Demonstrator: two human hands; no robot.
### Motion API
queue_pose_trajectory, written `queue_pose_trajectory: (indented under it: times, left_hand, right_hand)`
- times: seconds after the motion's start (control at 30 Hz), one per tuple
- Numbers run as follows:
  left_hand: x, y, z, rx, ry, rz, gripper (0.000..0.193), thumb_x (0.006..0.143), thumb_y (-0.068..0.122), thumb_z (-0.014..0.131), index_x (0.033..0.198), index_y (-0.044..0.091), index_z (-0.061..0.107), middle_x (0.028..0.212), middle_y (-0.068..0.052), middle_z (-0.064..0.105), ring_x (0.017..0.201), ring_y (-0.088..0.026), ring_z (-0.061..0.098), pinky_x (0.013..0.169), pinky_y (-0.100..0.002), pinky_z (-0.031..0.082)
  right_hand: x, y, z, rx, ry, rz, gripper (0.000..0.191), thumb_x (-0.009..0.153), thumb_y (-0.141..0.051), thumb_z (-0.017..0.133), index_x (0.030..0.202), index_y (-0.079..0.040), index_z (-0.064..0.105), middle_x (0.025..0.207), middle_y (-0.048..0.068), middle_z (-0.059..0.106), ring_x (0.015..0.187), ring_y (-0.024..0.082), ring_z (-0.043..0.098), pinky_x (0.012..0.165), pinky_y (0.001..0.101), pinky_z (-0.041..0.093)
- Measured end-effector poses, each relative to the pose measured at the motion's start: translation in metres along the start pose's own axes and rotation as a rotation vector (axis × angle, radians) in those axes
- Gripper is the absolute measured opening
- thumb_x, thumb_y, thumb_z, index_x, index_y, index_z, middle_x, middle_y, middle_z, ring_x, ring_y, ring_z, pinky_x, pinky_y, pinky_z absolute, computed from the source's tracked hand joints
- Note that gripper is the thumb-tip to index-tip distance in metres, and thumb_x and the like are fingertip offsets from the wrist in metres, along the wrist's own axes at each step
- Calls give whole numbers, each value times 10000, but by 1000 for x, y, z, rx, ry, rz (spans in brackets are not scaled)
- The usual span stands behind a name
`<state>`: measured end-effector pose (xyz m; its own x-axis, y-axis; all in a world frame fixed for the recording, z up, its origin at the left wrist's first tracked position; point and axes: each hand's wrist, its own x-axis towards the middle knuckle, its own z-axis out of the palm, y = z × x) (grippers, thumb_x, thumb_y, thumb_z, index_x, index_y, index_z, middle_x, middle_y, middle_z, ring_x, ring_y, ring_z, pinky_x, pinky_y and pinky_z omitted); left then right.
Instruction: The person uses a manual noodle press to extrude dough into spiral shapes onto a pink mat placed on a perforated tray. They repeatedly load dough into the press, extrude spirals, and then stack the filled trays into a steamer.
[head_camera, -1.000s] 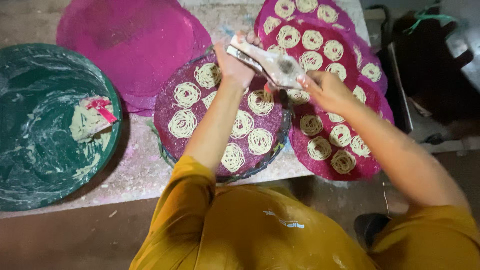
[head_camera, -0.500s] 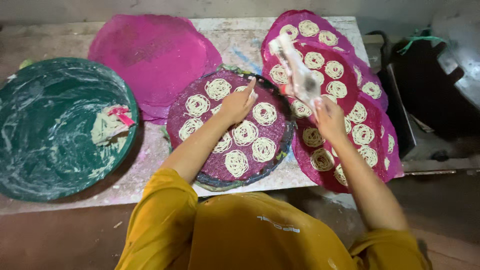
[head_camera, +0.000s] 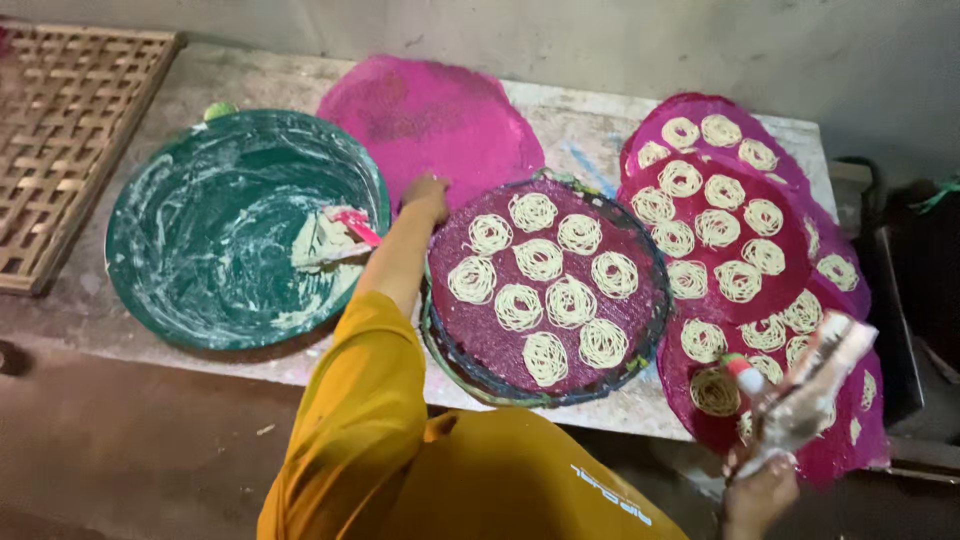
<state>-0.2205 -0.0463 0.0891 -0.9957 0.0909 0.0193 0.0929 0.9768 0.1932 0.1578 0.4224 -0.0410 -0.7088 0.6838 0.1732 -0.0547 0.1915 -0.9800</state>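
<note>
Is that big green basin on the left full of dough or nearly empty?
Nearly empty. The big green basin shows mostly bare, smeared inner wall, with only a small pale lump of dough and a pink scraper left inside.
</note>
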Motion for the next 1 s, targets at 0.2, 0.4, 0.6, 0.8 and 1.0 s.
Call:
queue_pose_trajectory:
  times: [0.2,0.4,0.6,0.8,1.0]
  left_hand:
    - [0,4,5,-153,5,7,270,872,222,756,1141,189,753,1142,-153,725,1089,-364,695,942,-503,548]
    - [7,4,2,-315,82,-136,225,893,330,756,1090,224,775,1083,-132,723,996,-373,695,848,-511,540]
    - [6,2,-30,-349,309,-235,518,667,518,904,886,82,731,880,-153,737,838,-370,719,741,-492,566]
    - [13,5,-54,-473,349,-191,549,826,528,870,775,30,646,861,-177,713,794,-386,682,720,-511,530]
    - [0,64,-57,-636,444,262,299,884,326,796,1003,82,670,929,-111,727,827,-284,708,765,-431,563]
  right_hand:
    - [-21,-10,-13,149,75,13,744,1143,-698,359,1154,29,518,816,106,520,655,198,493,563,341,418]
    - [-37,-4,-23,305,86,3,769,1123,-729,380,1180,27,513,797,83,501,638,192,497,590,336,420]
    - [-50,-6,-19,273,132,5,787,1131,-746,384,1114,31,509,758,89,516,625,192,494,601,327,426]
    - [-49,-8,-16,315,150,-14,795,1109,-745,397,1248,25,539,847,83,536,712,189,522,609,329,426]
    - [-28,-10,-24,392,125,13,809,1092,-749,406,1281,31,514,888,84,545,705,190,512,571,322,398]
